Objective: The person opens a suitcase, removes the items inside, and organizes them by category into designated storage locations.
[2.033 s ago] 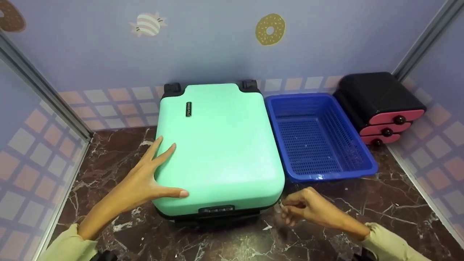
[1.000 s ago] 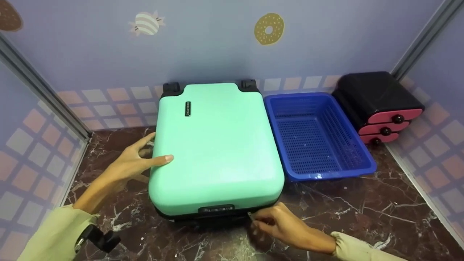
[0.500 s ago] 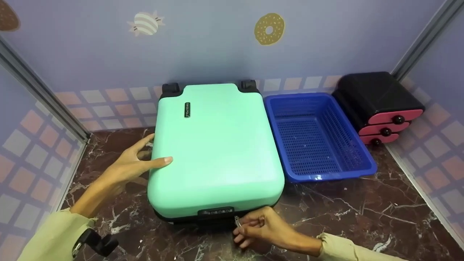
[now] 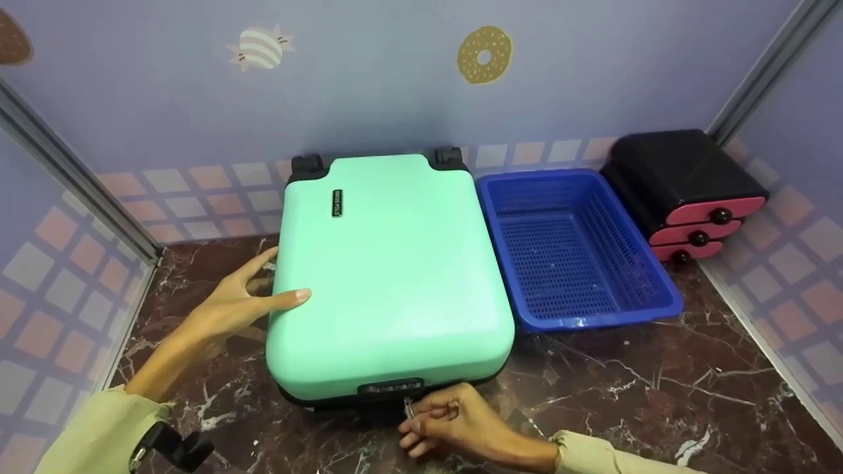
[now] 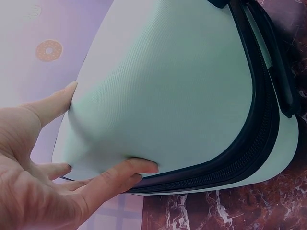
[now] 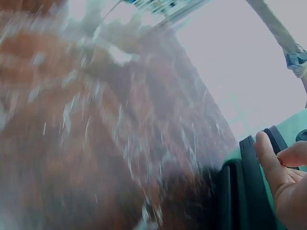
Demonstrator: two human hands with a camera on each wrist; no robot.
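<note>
A mint-green hard-shell suitcase (image 4: 395, 263) lies flat on the marbled surface, its wheels toward the back wall. My left hand (image 4: 230, 303) steadies its left side, thumb on the top shell and fingers down along the edge. In the left wrist view, those fingers are spread against the shell beside the dark zipper (image 5: 261, 139). At the front, my right hand (image 4: 458, 418) pinches a metal zipper pull (image 4: 409, 408) between thumb and finger, just below the combination lock (image 4: 393, 387). The right wrist view catches this hand (image 6: 283, 172) at the suitcase's dark edge; the surface there is blurred.
A blue perforated basket (image 4: 586, 322) stands right beside the suitcase. Behind it to the right is a black drawer box (image 4: 685, 164) with pink drawer fronts. Lilac patterned walls (image 4: 382, 85) enclose the back and both sides.
My right hand has come from the suitcase's front right corner leftward along the front edge, to near the lock. My left hand has shifted from the top onto the left side.
</note>
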